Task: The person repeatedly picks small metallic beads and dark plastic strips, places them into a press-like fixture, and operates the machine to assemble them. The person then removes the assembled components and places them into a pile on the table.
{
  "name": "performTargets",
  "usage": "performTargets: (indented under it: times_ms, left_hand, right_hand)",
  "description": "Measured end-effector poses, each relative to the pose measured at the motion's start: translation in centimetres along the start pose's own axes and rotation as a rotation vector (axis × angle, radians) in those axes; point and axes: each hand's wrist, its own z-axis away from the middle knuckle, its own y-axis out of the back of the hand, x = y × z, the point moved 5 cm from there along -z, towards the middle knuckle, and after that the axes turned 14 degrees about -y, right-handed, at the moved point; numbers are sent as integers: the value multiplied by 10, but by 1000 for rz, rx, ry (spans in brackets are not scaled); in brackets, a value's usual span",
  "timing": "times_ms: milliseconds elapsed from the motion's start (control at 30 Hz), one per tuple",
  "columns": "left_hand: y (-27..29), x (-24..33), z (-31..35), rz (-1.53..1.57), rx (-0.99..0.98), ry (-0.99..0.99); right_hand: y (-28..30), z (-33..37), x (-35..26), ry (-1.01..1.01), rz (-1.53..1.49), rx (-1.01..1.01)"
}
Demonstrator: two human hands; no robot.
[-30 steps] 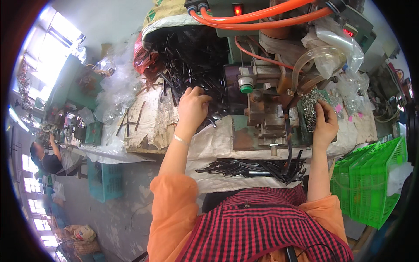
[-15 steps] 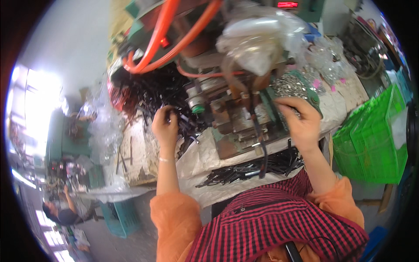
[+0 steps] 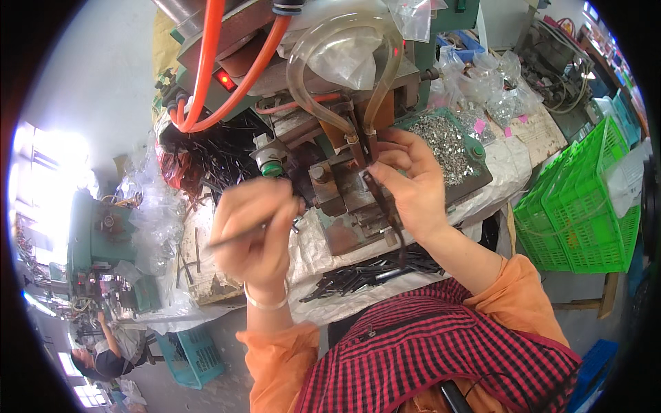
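My left hand (image 3: 255, 234), smeared by motion, is closed around a thin black strip (image 3: 231, 238) in front of the machine's green-tipped button (image 3: 271, 168). The far fingers of my right hand (image 3: 418, 184) reach in at the tooling of a bench machine (image 3: 344, 186), thumb and fingertips drawn together. Whatever they pinch is hidden. Another black strip (image 3: 383, 199) runs from beside that thumb down over the machine's front edge. Two clear curved tubes (image 3: 297, 76) lead down to the tooling just above it.
Small silvery metal pieces (image 3: 444, 146) fill a tray on the right; black strips (image 3: 227, 151) pile up at left, and more (image 3: 372, 272) lie along the front edge. Orange hoses (image 3: 213, 69) arch overhead. A green crate (image 3: 578, 206) stands right; a person (image 3: 110, 351) sits far left.
My left hand has come back from the black pile toward me, now with a strip in it. My right hand has moved left from beside the metal pieces to the tooling. The view has shifted.
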Motion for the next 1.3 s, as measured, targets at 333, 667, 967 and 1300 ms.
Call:
performTargets:
  times_ms: [333,667,967,1300]
  left_hand:
    - [-62,25,40,16,-247,-273]
    - [-84,37,53,-104,-227,-314]
    - [-84,26,62,-70,-171,-371]
    - [15,51,90,-361,-382,-59]
  right_hand:
    - [99,0,-14,409,1448,529]
    - [146,-30,-12,444,1152,530]
    - [167,-36,5,231,914,573]
    - [164,-18,6,418,1064,448]
